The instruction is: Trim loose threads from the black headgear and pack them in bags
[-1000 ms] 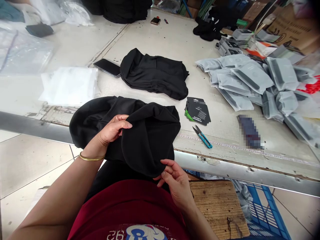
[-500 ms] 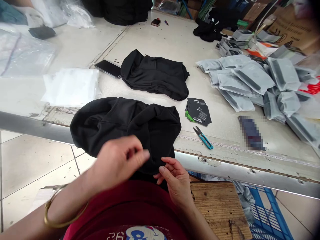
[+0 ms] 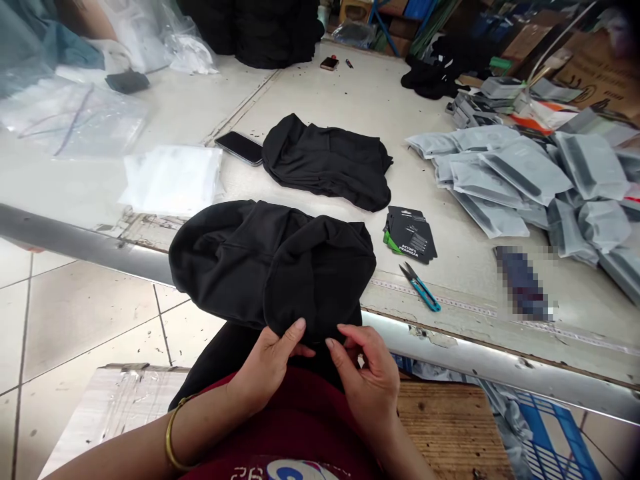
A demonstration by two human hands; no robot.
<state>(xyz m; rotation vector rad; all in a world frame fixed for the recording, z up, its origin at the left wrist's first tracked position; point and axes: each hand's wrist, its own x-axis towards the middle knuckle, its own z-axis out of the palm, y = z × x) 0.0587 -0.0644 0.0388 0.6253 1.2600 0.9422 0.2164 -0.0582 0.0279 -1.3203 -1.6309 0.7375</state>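
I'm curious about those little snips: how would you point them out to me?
On the long white work table, find the black-and-green cards near its front edge. Just below them lie thread snips with teal handles, the only tool of that colour nearby.

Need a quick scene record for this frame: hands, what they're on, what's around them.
left hand: gripping lower edge of black fabric garment
right hand: fingertips at same edge, grip unclear
left wrist: gold bangle
beside garment: blue-handled thread snips, black-and-green "Actor's Headgear" card packs, tape measure
further on bench: second black garment, smartphone, grey packets
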